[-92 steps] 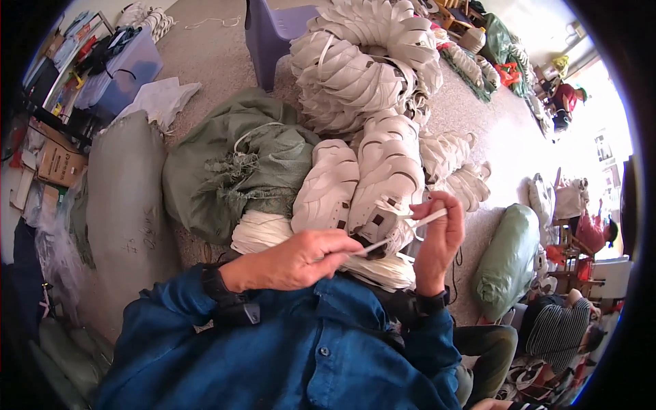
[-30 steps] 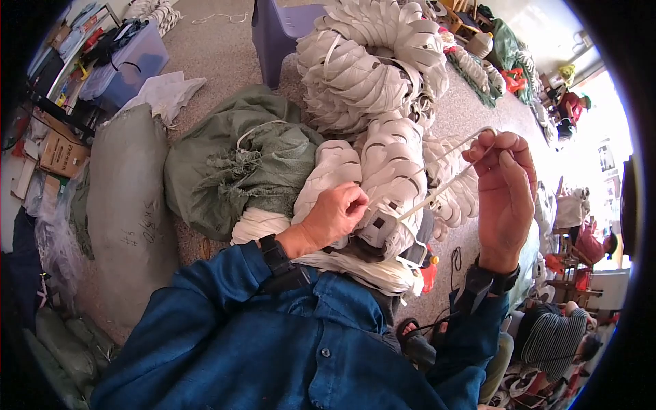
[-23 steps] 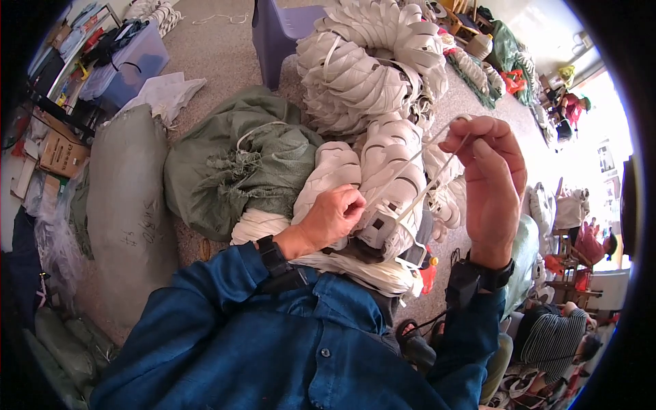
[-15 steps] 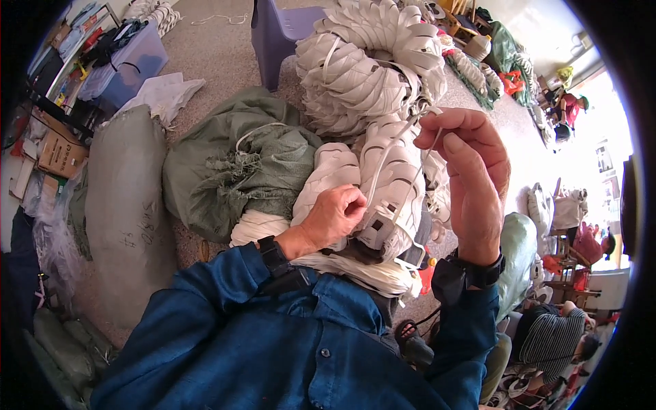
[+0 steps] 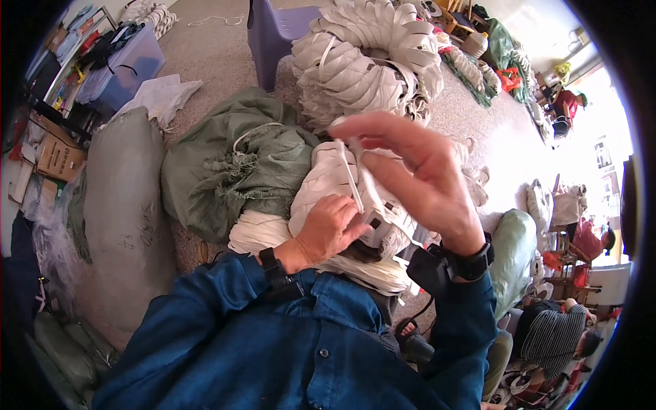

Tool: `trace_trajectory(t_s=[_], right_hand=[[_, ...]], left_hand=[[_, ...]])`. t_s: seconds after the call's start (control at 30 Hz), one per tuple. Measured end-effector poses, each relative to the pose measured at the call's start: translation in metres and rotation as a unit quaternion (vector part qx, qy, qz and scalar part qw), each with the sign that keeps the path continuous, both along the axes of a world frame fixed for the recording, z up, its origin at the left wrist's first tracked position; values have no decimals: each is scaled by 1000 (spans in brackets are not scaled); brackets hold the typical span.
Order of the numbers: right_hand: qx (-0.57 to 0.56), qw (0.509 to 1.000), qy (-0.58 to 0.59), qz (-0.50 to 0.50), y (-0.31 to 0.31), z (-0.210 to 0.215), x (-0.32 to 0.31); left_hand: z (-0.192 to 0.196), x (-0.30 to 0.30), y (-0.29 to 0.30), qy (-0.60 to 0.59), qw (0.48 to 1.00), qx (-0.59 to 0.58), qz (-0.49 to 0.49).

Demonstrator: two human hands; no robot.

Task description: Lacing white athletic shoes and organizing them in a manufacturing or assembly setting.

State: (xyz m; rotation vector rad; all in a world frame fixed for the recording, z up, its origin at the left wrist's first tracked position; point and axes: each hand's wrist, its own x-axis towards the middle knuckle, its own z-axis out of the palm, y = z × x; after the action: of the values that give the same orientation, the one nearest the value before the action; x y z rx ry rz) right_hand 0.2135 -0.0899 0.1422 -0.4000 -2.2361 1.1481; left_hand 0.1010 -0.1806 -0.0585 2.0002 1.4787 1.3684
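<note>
A narrow white strip (image 5: pixel 350 176) runs between my hands over a bundle of overlapping white pieces (image 5: pixel 321 176) with small dark slots. My left hand (image 5: pixel 329 229) rests low against the bundle, fingers curled, the strip's lower end at its fingertips. Above and to the right, my right hand (image 5: pixel 424 174) is blurred; its bent fingers and thumb are around the strip's upper part. Part of the bundle is hidden behind this hand. Another stretch of white strip (image 5: pixel 403 229) crosses the bundle's near end.
Beyond lies a large ring-shaped bundle of white pieces (image 5: pixel 355 75), next to a purple plastic chair (image 5: pixel 266 44). Left of my hands are a green cloth sack (image 5: pixel 225 164) and a long grey sack (image 5: pixel 124 212). A shiny pale green sack (image 5: pixel 514 249) lies right; people (image 5: pixel 550 342) sit beyond it.
My right hand has swung left and slightly down, bringing the strip with it. My left hand has shifted slightly down, and its thumb now extends further from the fingers.
</note>
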Motion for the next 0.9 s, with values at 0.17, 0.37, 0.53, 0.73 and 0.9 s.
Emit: trace_trajectory(t_s=[0.17,0.37,0.53,0.73,0.9], right_hand=[[208,963,-40,-164,-12,-11,-1],[105,932,-313,-151,-66,-90,55],[118,896,-348,-250,-77,-127,52],[115,892,-262,-349,-79,-151,41],[133,892,-244,-357,-79,-149,41]], left_hand=[[0,0,-6,111,994,-4,8],[-21,3,-8,156,988,1,9],[-19,8,-6,32,998,-45,3],[-14,6,-7,-93,994,-55,-12],[-14,4,-9,-75,996,-48,0]])
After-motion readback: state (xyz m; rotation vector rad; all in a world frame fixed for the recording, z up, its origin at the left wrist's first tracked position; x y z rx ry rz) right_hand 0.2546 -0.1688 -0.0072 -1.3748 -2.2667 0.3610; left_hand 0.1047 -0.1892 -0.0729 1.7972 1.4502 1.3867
